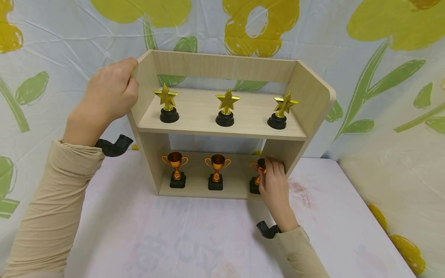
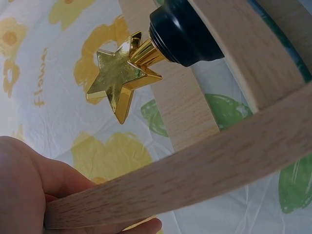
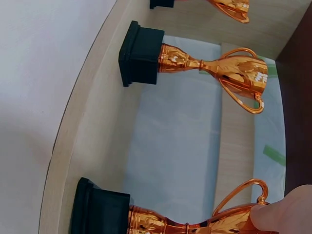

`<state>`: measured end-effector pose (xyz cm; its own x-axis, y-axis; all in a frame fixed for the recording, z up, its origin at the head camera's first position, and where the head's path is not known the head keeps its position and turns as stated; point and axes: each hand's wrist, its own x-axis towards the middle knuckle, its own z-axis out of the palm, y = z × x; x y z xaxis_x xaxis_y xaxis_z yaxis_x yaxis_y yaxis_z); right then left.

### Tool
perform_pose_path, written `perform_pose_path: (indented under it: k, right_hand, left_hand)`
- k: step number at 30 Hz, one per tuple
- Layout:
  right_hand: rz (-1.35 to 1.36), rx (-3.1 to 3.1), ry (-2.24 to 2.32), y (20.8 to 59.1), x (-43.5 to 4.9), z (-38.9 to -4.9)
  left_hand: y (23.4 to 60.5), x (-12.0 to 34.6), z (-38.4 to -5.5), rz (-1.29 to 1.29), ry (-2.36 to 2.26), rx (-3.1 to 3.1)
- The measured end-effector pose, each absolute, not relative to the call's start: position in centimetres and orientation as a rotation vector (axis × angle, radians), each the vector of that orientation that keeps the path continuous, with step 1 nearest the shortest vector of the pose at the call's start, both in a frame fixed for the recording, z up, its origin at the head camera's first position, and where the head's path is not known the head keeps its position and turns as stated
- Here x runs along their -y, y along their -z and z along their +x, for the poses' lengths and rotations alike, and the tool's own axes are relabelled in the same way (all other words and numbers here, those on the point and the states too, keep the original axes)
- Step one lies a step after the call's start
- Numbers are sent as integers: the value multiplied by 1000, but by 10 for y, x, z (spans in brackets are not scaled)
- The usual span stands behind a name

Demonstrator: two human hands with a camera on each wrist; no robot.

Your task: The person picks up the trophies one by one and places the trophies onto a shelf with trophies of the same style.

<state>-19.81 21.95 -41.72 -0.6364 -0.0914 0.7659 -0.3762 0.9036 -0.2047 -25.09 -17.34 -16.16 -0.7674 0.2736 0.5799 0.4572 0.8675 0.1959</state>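
My left hand (image 1: 112, 87) grips the top of the left side panel of a small wooden shelf (image 1: 222, 133); in the left wrist view the thumb and fingers lie on both sides of the panel's edge. My right hand (image 1: 276, 183) holds the right-hand bronze trophy cup (image 3: 195, 222) on the lower board, fingers at its bowl and handle. Its black base appears to rest on the board. A middle trophy cup (image 1: 217, 170) and a left trophy cup (image 1: 176, 166) stand upright beside it. The far side of the right hand's grip is hidden.
On the upper board stand three gold star trophies with black bases: left (image 1: 167, 102), middle (image 1: 226, 106) and right (image 1: 282, 110). The shelf stands on a table with a white cloth (image 1: 174, 239). Behind it hangs a flower-print cloth (image 1: 323, 31).
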Motion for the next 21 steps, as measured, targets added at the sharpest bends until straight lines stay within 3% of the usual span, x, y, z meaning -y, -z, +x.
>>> perform_pose_path:
  k: [21]
  right_hand:
    - [315, 2182, -463, 431, -219, -206]
  left_hand:
    - [163, 174, -252, -530, 448, 2485]
